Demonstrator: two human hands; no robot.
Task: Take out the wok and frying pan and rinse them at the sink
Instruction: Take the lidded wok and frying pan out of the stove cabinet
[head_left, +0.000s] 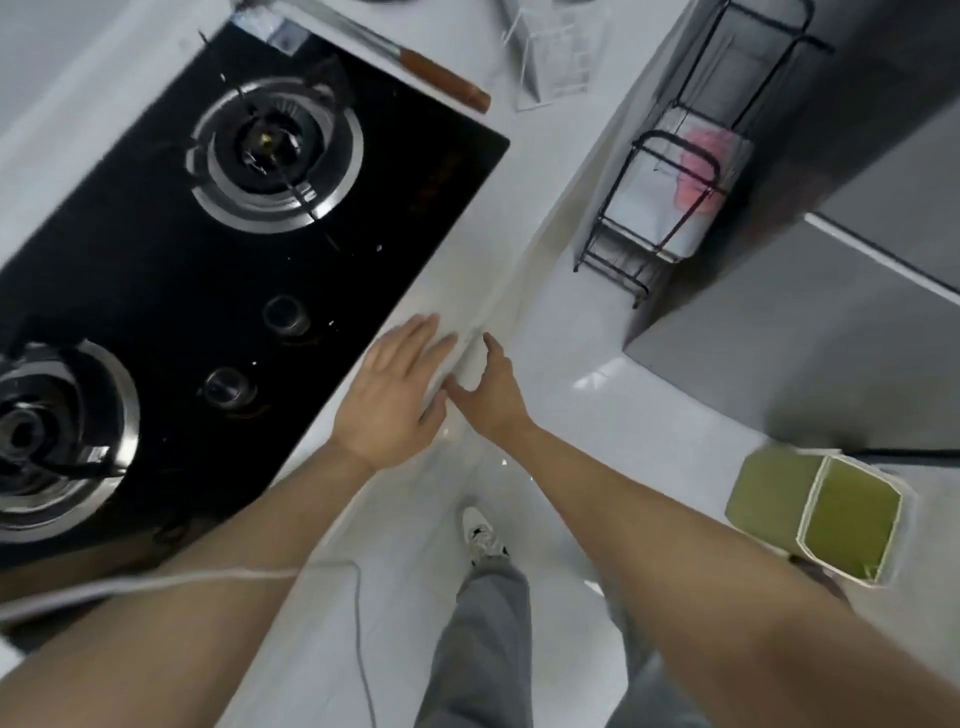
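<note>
No wok, frying pan or sink shows in the head view. My left hand (397, 389) lies flat and open on the white countertop (447, 280), just right of the black gas hob (171, 260). My right hand (491, 387) hangs at the counter's front edge with fingers spread and curled, holding nothing. The two hands nearly touch at the thumbs. Whatever sits below the counter's edge is hidden.
Both burners of the hob stand bare, with two knobs near my left hand. A wooden-handled utensil (441, 80) lies behind the hob. On the floor to the right stand a black wire rack (670, 208), a grey cabinet (831, 322) and a green bin (831, 512).
</note>
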